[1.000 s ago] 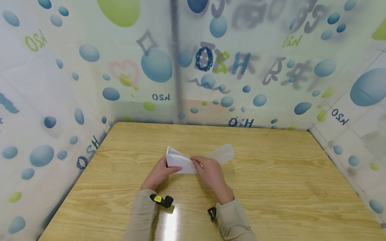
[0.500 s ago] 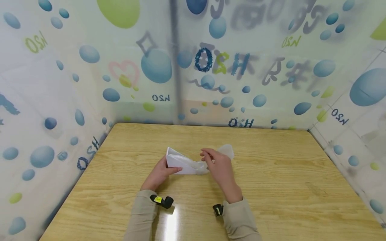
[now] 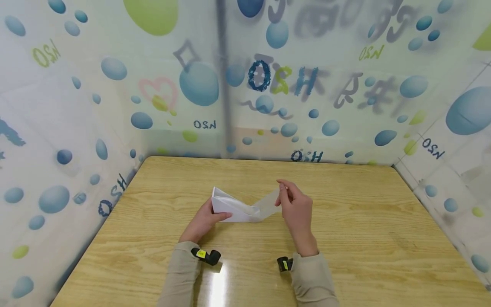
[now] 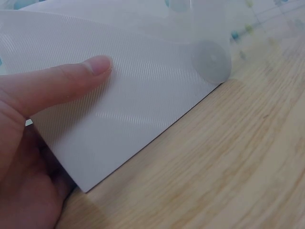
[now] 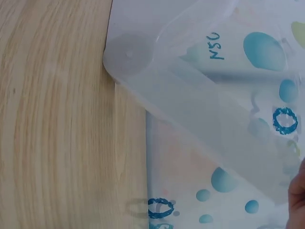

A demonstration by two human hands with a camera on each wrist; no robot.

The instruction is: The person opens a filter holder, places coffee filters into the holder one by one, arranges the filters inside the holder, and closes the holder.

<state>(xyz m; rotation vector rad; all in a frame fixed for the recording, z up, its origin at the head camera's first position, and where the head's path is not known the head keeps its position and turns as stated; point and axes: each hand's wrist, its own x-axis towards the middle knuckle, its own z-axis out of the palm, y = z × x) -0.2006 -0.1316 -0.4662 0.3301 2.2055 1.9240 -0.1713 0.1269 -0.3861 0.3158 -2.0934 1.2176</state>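
Note:
A narrow white box (image 3: 234, 212) with an open top stands on the table. From its right end a translucent hinged cover (image 3: 267, 204) slants up to the right, swung away from the opening. My left hand (image 3: 201, 221) grips the box's left end; its thumb lies on the ribbed front wall (image 4: 128, 86) in the left wrist view. Curled fingers of my right hand (image 3: 297, 207) pinch the cover's free end. In the right wrist view the round pivot (image 5: 128, 53) joins cover and box, and only part of that hand shows at the right edge.
The wooden table (image 3: 364, 221) reaches back to a printed backdrop (image 3: 326, 111) with blue bubbles and lettering. Each wrist bears a small black camera, the left camera (image 3: 206, 256) and the right camera (image 3: 284, 264). Light reflects off the table's front.
My right hand has moved from the box's open top rightward to the cover's free end and now holds it. My left hand and the box stay in place.

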